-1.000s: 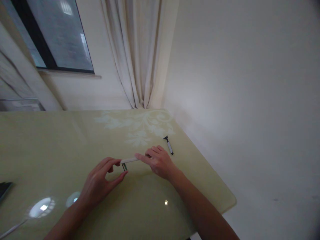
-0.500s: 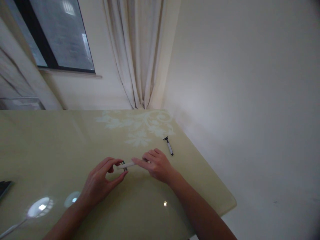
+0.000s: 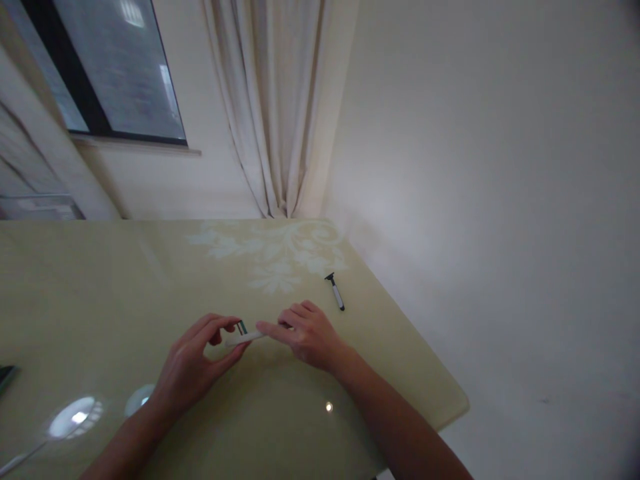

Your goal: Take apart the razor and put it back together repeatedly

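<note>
My left hand [image 3: 197,357] pinches a razor cartridge [image 3: 243,327] by its ends between thumb and fingertips. The cartridge is small, with dark bars and a green strip. My right hand [image 3: 306,335] is closed round a white toothbrush [image 3: 253,336], index finger stretched along it. The brush head lies across the cartridge near my left thumb. Its bristles are hidden, and so is most of the handle inside my right hand. Beyond my right hand, a grey and black razor handle [image 3: 337,293] lies on the table, its dark head pointing away.
The glossy pale green table [image 3: 125,280] has a white floral pattern at its far end. Its right edge runs beside the wall [image 3: 475,200]. A dark object [image 3: 7,377] shows at the left edge. Beyond the table are curtains [image 3: 270,100] and a window.
The toothbrush head has slid down along the cartridge towards my left thumb, uncovering its green strip. Both hands have shifted slightly left in view, while the razor handle still lies on the table.
</note>
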